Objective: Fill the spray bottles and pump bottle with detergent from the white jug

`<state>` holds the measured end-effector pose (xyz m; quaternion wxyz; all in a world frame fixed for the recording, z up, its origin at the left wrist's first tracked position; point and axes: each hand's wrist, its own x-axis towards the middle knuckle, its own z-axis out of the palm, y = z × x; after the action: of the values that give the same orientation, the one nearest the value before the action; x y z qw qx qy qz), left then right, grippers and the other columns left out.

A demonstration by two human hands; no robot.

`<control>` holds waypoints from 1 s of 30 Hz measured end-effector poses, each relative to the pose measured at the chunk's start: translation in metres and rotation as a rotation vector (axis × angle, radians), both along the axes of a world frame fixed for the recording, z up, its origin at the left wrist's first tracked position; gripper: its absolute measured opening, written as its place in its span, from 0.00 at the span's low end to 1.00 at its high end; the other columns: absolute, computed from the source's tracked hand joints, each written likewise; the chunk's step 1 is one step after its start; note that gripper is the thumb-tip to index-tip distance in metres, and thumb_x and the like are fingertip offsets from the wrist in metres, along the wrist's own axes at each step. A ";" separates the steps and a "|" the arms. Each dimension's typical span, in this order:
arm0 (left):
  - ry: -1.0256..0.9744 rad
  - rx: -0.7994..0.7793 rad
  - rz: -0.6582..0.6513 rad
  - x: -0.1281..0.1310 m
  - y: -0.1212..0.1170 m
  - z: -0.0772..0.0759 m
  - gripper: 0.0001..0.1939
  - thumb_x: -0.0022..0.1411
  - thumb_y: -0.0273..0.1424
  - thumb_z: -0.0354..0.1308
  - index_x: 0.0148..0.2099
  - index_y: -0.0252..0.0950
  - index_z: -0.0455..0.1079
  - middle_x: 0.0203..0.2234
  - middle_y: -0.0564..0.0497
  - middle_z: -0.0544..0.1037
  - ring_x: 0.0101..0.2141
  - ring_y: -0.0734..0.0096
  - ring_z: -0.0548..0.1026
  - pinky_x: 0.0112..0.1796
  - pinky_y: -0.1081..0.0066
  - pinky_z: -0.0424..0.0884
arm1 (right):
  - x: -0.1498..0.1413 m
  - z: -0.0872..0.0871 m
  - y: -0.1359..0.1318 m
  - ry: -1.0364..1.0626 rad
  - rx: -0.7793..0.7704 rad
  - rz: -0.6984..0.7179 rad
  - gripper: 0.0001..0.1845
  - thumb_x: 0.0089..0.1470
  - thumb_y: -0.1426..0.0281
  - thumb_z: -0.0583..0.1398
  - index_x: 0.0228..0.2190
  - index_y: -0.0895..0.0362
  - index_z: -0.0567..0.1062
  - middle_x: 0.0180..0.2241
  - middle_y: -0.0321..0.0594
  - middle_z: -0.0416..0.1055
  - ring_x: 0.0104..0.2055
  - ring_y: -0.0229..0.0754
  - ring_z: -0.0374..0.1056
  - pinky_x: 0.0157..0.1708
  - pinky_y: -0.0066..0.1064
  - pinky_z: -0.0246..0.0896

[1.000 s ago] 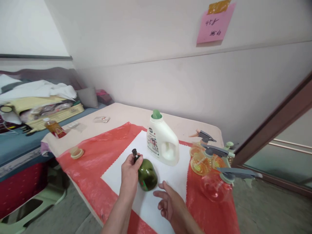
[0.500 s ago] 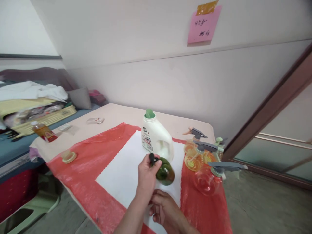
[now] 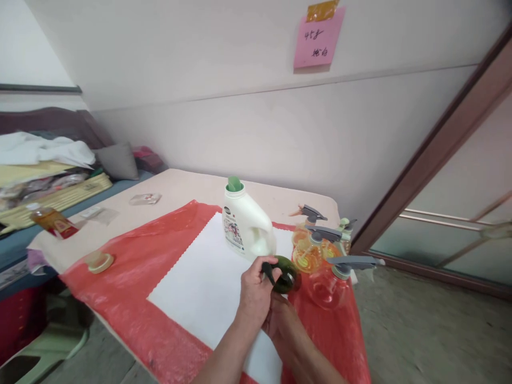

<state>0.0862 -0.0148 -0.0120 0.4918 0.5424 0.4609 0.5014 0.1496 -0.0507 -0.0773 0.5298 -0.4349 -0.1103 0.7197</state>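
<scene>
My left hand point(image 3: 258, 285) is closed around the black top of a dark green spray bottle point(image 3: 290, 274), which is tipped on its side with its round body to the right. Just below it, my right hand point(image 3: 279, 319) reaches up to the bottle's underside; its fingers are mostly hidden behind my left wrist. A pale green detergent jug point(image 3: 250, 226) with a green spout stands behind my hands on a white sheet point(image 3: 192, 288). Right of the green bottle stand a red spray bottle point(image 3: 328, 288) and an orange spray bottle point(image 3: 308, 258) with grey trigger heads.
Red plastic film point(image 3: 132, 320) covers the front of the table point(image 3: 184, 184). A round cream cap point(image 3: 100, 262) lies at left, near an amber drink bottle point(image 3: 54, 221). More spray bottles crowd the right edge. A pink note point(image 3: 318, 40) is taped to the wall.
The green bottle and both hands have moved right, closer to the other spray bottles. My right hand has come up under the bottle. The view has turned slightly right.
</scene>
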 end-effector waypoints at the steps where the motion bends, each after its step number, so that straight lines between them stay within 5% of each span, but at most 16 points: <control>1: 0.035 0.002 -0.044 0.000 0.000 -0.001 0.09 0.56 0.31 0.59 0.41 0.38 0.74 0.38 0.49 0.80 0.39 0.65 0.76 0.41 0.68 0.69 | 0.000 0.000 0.000 0.007 -0.002 -0.006 0.18 0.40 0.63 0.66 0.36 0.51 0.73 0.24 0.33 0.71 0.23 0.37 0.65 0.20 0.28 0.55; 6: 0.191 0.033 -0.184 -0.001 0.001 -0.002 0.21 0.57 0.26 0.56 0.54 0.39 0.71 0.49 0.48 0.77 0.49 0.61 0.73 0.51 0.64 0.65 | -0.001 0.004 0.001 -0.003 0.007 -0.047 0.15 0.45 0.57 0.63 0.33 0.51 0.71 0.29 0.35 0.74 0.30 0.41 0.70 0.24 0.30 0.60; 12: 0.176 -0.017 -0.072 -0.013 0.004 0.000 0.24 0.55 0.26 0.58 0.56 0.40 0.70 0.53 0.46 0.74 0.55 0.59 0.70 0.55 0.61 0.62 | 0.003 0.010 -0.001 -0.024 0.000 -0.018 0.16 0.41 0.66 0.64 0.36 0.53 0.71 0.26 0.32 0.72 0.24 0.33 0.65 0.24 0.24 0.55; 21: 0.180 -0.095 0.051 -0.035 0.006 0.004 0.11 0.53 0.30 0.60 0.40 0.38 0.77 0.38 0.45 0.81 0.41 0.59 0.77 0.44 0.62 0.69 | 0.008 0.023 -0.005 -0.125 -0.033 0.023 0.22 0.38 0.66 0.67 0.37 0.57 0.69 0.32 0.39 0.74 0.23 0.32 0.65 0.24 0.24 0.52; 30: 0.193 -0.062 0.106 -0.039 0.004 0.001 0.10 0.53 0.28 0.57 0.37 0.37 0.78 0.32 0.42 0.80 0.36 0.52 0.76 0.40 0.55 0.69 | 0.006 0.027 -0.005 -0.416 0.165 0.110 0.13 0.38 0.64 0.66 0.29 0.53 0.73 0.27 0.39 0.73 0.23 0.41 0.64 0.23 0.33 0.52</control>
<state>0.0470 -0.0111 -0.0112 0.4346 0.5474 0.5495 0.4578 0.1553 -0.0556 -0.0506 0.4892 -0.5226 -0.2991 0.6310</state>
